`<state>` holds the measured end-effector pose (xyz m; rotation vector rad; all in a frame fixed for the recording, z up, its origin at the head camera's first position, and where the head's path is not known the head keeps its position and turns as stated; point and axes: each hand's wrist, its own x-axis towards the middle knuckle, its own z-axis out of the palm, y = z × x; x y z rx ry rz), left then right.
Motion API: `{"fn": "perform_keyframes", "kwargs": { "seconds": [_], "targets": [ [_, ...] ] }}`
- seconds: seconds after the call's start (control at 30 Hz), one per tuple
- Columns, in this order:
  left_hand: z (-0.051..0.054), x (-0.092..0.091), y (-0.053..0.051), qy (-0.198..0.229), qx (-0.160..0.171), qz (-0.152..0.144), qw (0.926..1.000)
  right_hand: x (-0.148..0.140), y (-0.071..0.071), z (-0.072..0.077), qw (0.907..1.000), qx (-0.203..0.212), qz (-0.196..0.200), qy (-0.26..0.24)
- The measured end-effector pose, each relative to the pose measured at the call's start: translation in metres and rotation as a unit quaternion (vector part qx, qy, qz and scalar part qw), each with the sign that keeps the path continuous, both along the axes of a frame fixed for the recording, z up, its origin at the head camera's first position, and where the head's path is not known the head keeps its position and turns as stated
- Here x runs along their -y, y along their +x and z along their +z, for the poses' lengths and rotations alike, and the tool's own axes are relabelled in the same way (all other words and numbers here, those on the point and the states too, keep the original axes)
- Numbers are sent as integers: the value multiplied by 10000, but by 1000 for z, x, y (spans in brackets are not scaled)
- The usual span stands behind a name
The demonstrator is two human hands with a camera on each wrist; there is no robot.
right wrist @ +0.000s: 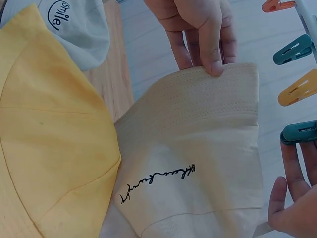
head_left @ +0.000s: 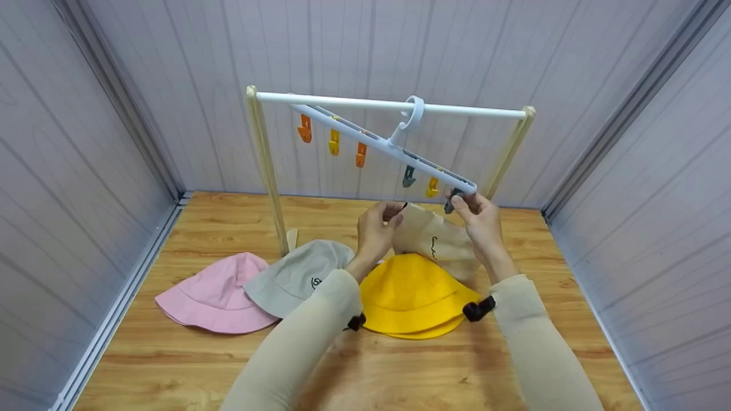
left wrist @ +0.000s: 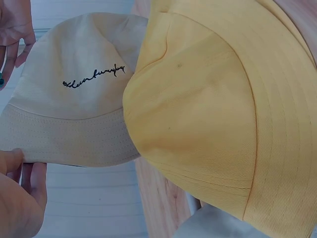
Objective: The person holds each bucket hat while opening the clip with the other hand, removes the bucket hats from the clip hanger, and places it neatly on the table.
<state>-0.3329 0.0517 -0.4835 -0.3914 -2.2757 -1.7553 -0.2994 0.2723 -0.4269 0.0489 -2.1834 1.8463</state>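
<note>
My left hand (head_left: 377, 233) pinches the brim of a beige bucket hat (head_left: 422, 228) and holds it tilted up under the hanger. Dark script lettering shows on the hat's crown in all views. My right hand (head_left: 485, 231) grips a dark green clip (right wrist: 299, 133) at the near right end of a pale clip hanger (head_left: 345, 127). The hat's raised brim is apart from that clip in the right wrist view. The hanger hooks over a white rod and hangs slanted. Yellow bucket hats (head_left: 414, 294) lie stacked just in front of the beige one.
A grey bucket hat (head_left: 302, 274) and a pink bucket hat (head_left: 223, 291) lie overlapping at left on the wooden table (head_left: 188, 365). The white rod (head_left: 474, 109) rests on wooden posts. More orange, yellow and green clips hang along the hanger. Panelled walls enclose three sides.
</note>
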Motion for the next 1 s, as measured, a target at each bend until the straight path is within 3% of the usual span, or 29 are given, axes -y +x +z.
{"fn": "perform_keyframes", "kwargs": {
  "seconds": [0.43,1.0],
  "targets": [
    [-1,4,1,-54,113,47,9999,-5,1,-2,9995,139,279,77],
    [-3,3,1,89,95,84,9999,-12,7,-2,9992,-138,368,-98]
  ]
}}
